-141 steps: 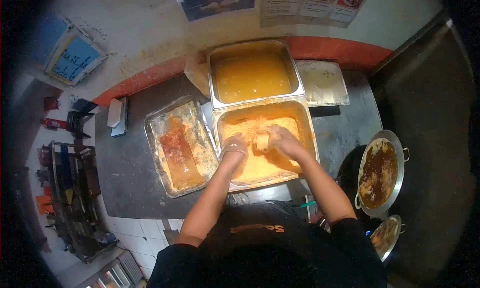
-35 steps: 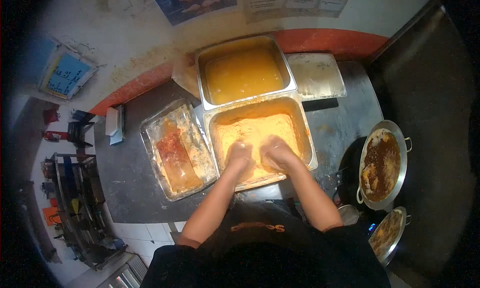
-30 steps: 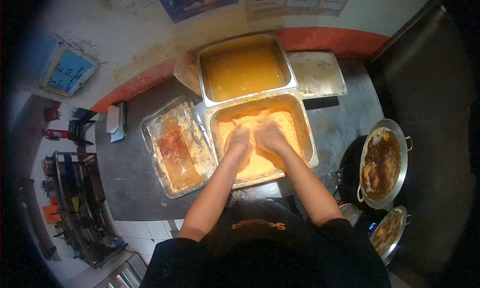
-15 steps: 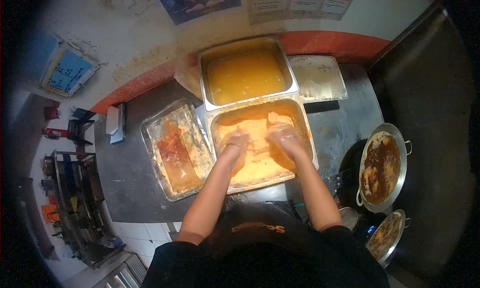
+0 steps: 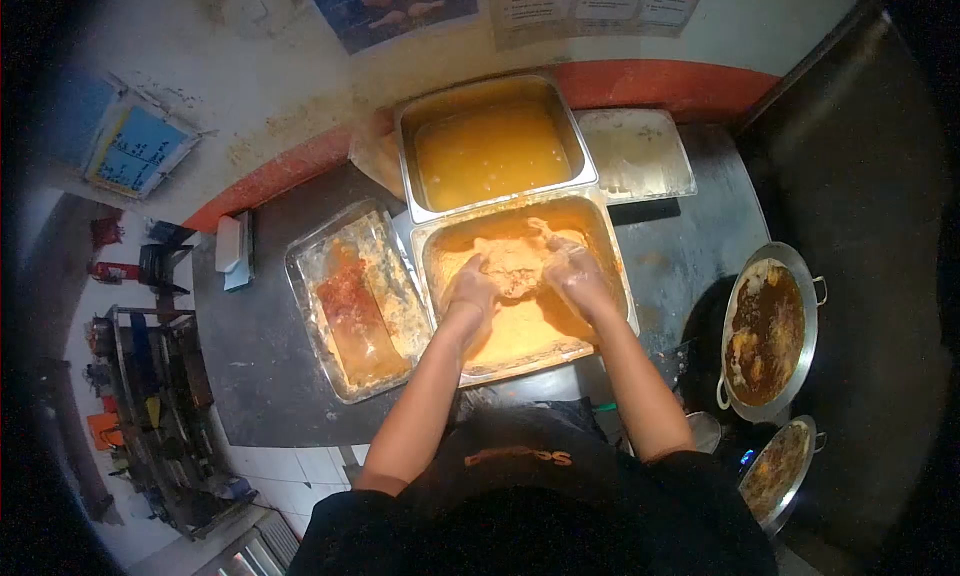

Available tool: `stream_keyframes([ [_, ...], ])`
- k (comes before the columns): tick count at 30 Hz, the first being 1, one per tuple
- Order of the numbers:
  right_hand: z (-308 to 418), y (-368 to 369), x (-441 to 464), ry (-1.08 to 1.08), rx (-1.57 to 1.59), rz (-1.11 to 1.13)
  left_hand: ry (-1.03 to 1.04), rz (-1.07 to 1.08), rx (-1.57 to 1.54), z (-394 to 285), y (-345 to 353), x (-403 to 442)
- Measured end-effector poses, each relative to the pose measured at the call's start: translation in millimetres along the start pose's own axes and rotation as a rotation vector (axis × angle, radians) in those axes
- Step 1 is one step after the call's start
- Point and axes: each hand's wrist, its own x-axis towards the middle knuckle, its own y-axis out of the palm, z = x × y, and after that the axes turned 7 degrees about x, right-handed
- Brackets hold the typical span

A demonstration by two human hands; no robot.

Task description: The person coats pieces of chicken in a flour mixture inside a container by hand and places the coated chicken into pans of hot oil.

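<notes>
A deep steel pan (image 5: 628,311) of pale orange flour (image 5: 525,334) lies in front of me, with both my hands inside it. My left hand (image 5: 472,284), dusted with flour, is closed round the left side of a clump of flour-coated chicken (image 5: 513,262). On the clump's other side, my right hand (image 5: 577,274) grips it with curled fingers. The clump is raised above the flour at the middle and back of the pan. Its underside and some fingertips are hidden.
Behind the flour stands a steel pan (image 5: 409,166) of yellowish liquid. A messy tray (image 5: 301,273) holding a reddish, wet-looking piece is on the left. A flat tray (image 5: 640,156) sits back right. Two round pans (image 5: 810,331) (image 5: 797,476) of brown, foamy contents stand at right.
Both hands have lifted the floured chicken out of the flour and gathered it into a clump between them. The flour below now shows a hollow.
</notes>
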Motion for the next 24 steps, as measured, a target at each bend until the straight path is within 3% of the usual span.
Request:
stream_keyframes([
  [1,26,1,-2,0.161,-0.026,0.017,-0.004,-0.001,-0.001,9,2,7],
  [3,7,8,21,0.229,-0.597,0.491,0.057,-0.016,0.176,39,9,38],
  [4,-64,20,16,0.144,-0.394,0.229,0.059,-0.016,0.178,48,13,48],
  [5,-47,28,15,0.142,-0.392,0.226,0.045,-0.012,0.201,52,16,55],
  [7,-3,37,23,0.059,-0.790,0.205,0.047,-0.010,0.224,50,14,66],
  [8,9,29,15,0.087,-0.471,0.159,0.167,-0.050,0.144,50,5,63],
  [9,7,22,11,0.093,-0.468,0.159,0.279,-0.088,0.065,52,-1,60],
  [11,-1,5,-1,-0.044,0.045,0.204,0.206,-0.025,-0.004,10,-6,9],
  [12,14,-4,-2,-0.058,-0.242,0.268,0.149,-0.092,0.384,1,-7,-2],
  [13,25,-4,-6,-0.059,-0.247,0.271,0.087,-0.159,0.770,-1,-10,-8],
  [14,34,-3,-15,0.161,-0.613,0.405,0.180,0.025,1.105,26,-12,2],
  [15,23,3,-21,0.212,-0.868,0.537,0.338,0.185,1.404,53,-14,14],
  [16,13,9,-28,0.234,-1.117,0.695,0.315,0.216,1.338,60,-1,7],
  [17,-21,20,-29,0.069,-1.250,0.854,0.295,0.246,1.273,63,9,3],
  [18,-49,29,-40,0.067,-1.075,0.625,0.297,0.246,1.271,56,16,0],
  [19,-55,34,-44,0.086,-0.938,0.685,0.139,0.218,1.012,44,21,-6],
  [20,-25,35,-45,0.199,-0.825,0.574,-0.014,0.188,0.752,37,23,-9],
  [22,7,28,-41,0.300,-0.709,0.455,0.059,0.098,0.592,39,17,-2],
  [24,-1,9,-36,0.395,-0.194,0.258,0.121,0.013,0.429,29,15,-4],
])
